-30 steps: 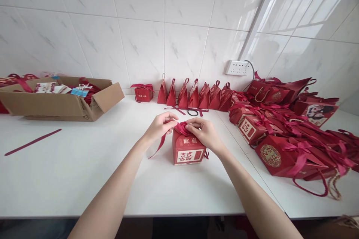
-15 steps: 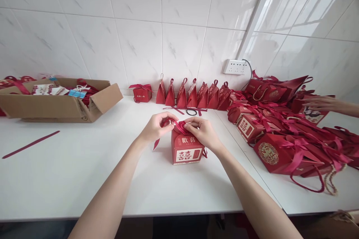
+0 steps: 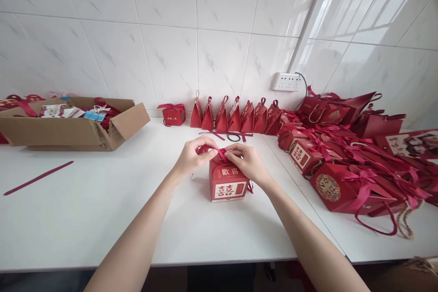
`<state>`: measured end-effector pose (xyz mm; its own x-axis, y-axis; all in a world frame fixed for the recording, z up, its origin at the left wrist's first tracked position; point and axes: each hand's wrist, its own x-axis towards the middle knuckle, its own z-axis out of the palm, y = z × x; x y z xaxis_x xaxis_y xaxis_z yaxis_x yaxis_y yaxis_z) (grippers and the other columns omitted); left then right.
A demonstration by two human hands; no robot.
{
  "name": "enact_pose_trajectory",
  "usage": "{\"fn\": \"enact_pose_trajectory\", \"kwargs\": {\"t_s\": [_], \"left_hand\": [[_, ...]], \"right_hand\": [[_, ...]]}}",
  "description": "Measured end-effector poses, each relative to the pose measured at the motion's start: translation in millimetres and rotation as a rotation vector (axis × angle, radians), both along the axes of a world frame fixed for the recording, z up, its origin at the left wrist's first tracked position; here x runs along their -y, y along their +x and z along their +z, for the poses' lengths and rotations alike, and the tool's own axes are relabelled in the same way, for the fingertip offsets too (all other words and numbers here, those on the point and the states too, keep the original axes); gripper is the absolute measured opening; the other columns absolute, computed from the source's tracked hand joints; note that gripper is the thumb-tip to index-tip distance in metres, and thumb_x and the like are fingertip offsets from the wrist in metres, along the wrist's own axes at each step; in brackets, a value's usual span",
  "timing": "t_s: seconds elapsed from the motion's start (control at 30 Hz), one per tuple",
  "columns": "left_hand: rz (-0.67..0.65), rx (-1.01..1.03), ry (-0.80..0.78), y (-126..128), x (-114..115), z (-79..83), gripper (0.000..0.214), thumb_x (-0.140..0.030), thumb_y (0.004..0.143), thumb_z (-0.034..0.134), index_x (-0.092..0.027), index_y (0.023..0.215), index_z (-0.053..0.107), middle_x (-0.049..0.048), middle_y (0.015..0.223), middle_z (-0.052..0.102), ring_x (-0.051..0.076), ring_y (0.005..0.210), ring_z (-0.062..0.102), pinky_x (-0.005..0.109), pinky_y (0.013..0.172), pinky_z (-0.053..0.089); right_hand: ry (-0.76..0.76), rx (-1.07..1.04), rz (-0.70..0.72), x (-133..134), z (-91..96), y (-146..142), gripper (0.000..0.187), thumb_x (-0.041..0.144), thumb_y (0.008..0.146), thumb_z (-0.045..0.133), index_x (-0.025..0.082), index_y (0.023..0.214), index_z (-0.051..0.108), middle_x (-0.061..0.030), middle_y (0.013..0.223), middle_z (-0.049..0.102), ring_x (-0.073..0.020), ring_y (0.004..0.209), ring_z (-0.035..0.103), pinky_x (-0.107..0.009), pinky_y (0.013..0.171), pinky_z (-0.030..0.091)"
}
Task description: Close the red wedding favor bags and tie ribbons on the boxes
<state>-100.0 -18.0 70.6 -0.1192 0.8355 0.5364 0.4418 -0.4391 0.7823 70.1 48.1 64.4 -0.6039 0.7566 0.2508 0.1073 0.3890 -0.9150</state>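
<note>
A red gift box [image 3: 228,187] with gold and white lettering sits upright on the white table [image 3: 137,219] in front of me. Both hands are over its top, at a red ribbon [image 3: 222,154]. My left hand [image 3: 194,155] pinches the ribbon between thumb and fingers at the box's upper left. On the other side, my right hand [image 3: 247,160] pinches the ribbon close to the middle of the lid. A thin loop hangs at the box's right side. The exact shape of the ribbon between my fingertips is partly hidden.
A cardboard carton [image 3: 68,132] with ribbons and packets stands at left, a loose ribbon strip [image 3: 38,178] before it. Against the wall are a small red box [image 3: 173,115], several pointed red boxes [image 3: 221,116] and a black ring [image 3: 233,138]. Finished-looking boxes [image 3: 342,187] crowd the right.
The ribbon tail hanging below my left hand has mostly gone from sight, and the ribbon sits tighter on the lid. Another person's hand at right has left view; a red item with a picture now lies there.
</note>
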Motion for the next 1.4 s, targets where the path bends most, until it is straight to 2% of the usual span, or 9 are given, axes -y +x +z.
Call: {"fn": "enact_pose_trajectory", "kwargs": {"t_s": [0.07, 0.2, 0.27, 0.37, 0.53, 0.87, 1.03, 1.2, 1.4], "left_hand": [[-0.029, 0.032, 0.017, 5, 0, -2.0, 0.008, -0.026, 0.074, 0.063, -0.019, 0.073, 0.066, 0.0022, 0.074, 0.065, 0.016, 0.073, 0.060, 0.028, 0.068, 0.047], [-0.041, 0.034, 0.076, 12, -1, -6.3, 0.008, -0.025, 0.075, 0.064, -0.018, 0.074, 0.068, 0.0010, 0.070, 0.062, 0.014, 0.066, 0.057, 0.027, 0.064, 0.047], [-0.024, 0.010, 0.139, 12, -1, -7.4, 0.006, -0.024, 0.075, 0.065, -0.019, 0.073, 0.068, 0.0019, 0.074, 0.061, 0.014, 0.070, 0.057, 0.027, 0.065, 0.047], [-0.027, 0.028, 0.200, 11, 0, -7.5, 0.005, -0.023, 0.075, 0.064, -0.019, 0.073, 0.067, 0.0050, 0.086, 0.065, 0.017, 0.085, 0.060, 0.029, 0.073, 0.049], [-0.009, 0.055, 0.170, 12, 0, -5.8, 0.006, -0.024, 0.077, 0.063, -0.018, 0.075, 0.065, 0.0015, 0.074, 0.068, 0.015, 0.072, 0.063, 0.026, 0.067, 0.051], [0.107, 0.120, 0.120, 16, 0, -4.5, 0.016, -0.034, 0.075, 0.067, -0.018, 0.074, 0.063, 0.0009, 0.074, 0.067, 0.015, 0.071, 0.063, 0.024, 0.065, 0.050], [0.133, 0.151, 0.031, 14, -5, -8.0, 0.017, -0.035, 0.076, 0.065, -0.019, 0.076, 0.062, 0.0006, 0.075, 0.067, 0.015, 0.073, 0.063, 0.027, 0.072, 0.050], [0.146, 0.177, -0.076, 9, -13, -13.9, 0.018, -0.037, 0.075, 0.064, -0.019, 0.077, 0.062, 0.0028, 0.080, 0.067, 0.018, 0.079, 0.063, 0.030, 0.077, 0.049], [0.112, 0.182, -0.004, 11, -14, -16.2, 0.018, -0.036, 0.075, 0.064, -0.019, 0.075, 0.058, 0.0016, 0.077, 0.063, 0.016, 0.078, 0.060, 0.028, 0.076, 0.048]], "right_hand": [[0.014, 0.011, 0.002, 0, -0.6, 0, 0.010, 0.017, 0.083, 0.055, 0.018, 0.087, 0.065, -0.0022, 0.085, 0.074, -0.0152, 0.079, 0.070, -0.022, 0.066, 0.050], [0.059, 0.027, 0.015, 0, -1.6, 1, 0.011, 0.017, 0.084, 0.055, 0.019, 0.090, 0.063, -0.0013, 0.083, 0.075, -0.0153, 0.077, 0.069, -0.023, 0.066, 0.049], [0.076, 0.032, 0.019, -1, -1.6, 1, 0.010, 0.017, 0.084, 0.055, 0.019, 0.088, 0.063, -0.0014, 0.082, 0.074, -0.0155, 0.077, 0.069, -0.023, 0.066, 0.049], [0.098, 0.033, 0.010, -1, -1.2, 0, 0.010, 0.016, 0.084, 0.054, 0.018, 0.085, 0.063, -0.0022, 0.084, 0.074, -0.0157, 0.078, 0.069, -0.024, 0.068, 0.050], [0.140, 0.031, 0.020, -1, -1.3, -1, 0.011, 0.019, 0.084, 0.054, 0.018, 0.084, 0.064, -0.0021, 0.086, 0.072, -0.0150, 0.078, 0.068, -0.025, 0.070, 0.050], [0.250, 0.053, 0.068, 1, 0.9, -1, 0.015, 0.019, 0.084, 0.052, 0.019, 0.081, 0.067, -0.0012, 0.085, 0.071, -0.0148, 0.076, 0.064, -0.026, 0.070, 0.049], [0.237, 0.051, 0.128, 2, 0.2, 0, 0.017, 0.022, 0.084, 0.053, 0.019, 0.080, 0.069, -0.0009, 0.084, 0.071, -0.0146, 0.073, 0.063, -0.025, 0.068, 0.048], [0.161, -0.006, 0.155, -2, -5.4, 0, 0.016, 0.024, 0.082, 0.056, 0.019, 0.078, 0.070, -0.0015, 0.084, 0.072, -0.0156, 0.075, 0.064, -0.026, 0.069, 0.049], [0.090, -0.063, 0.211, -6, -7.6, -2, 0.016, 0.029, 0.079, 0.059, 0.018, 0.076, 0.071, -0.0030, 0.082, 0.072, -0.0171, 0.073, 0.065, -0.027, 0.066, 0.050]]}}
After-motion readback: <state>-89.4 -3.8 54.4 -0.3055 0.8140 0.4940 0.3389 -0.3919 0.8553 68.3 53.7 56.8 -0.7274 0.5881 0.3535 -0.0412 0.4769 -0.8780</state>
